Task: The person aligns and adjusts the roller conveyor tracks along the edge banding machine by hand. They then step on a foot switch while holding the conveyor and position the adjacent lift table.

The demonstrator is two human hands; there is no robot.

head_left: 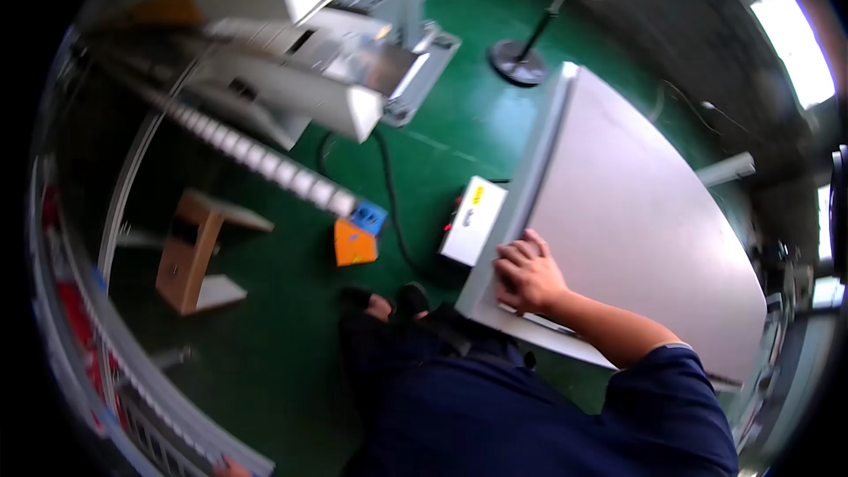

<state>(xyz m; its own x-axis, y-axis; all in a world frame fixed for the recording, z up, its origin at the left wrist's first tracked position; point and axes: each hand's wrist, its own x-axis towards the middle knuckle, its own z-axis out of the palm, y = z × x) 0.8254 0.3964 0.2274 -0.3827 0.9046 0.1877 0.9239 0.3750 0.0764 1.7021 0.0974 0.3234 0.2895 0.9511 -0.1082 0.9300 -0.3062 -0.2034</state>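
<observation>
My right hand (pixel 528 278) rests at the near left corner of a large, pale grey flat-topped unit (pixel 640 212). Its fingers are bent and closed; a thin dark edge shows under the palm, but what they grip, if anything, is hidden. Only a small part of my left hand (pixel 231 466) shows at the bottom edge of the view, beside a curved-looking metal rail (pixel 168 406). Its fingers are mostly cut off, so their hold cannot be made out.
A white box with a yellow label (pixel 475 219) stands on the green floor beside the grey unit. An orange and blue block (pixel 356 243) ends a segmented strip. A brown frame (pixel 188 252) lies left. Black cable (pixel 389 185) crosses the floor; a fan (pixel 521 62) stands beyond.
</observation>
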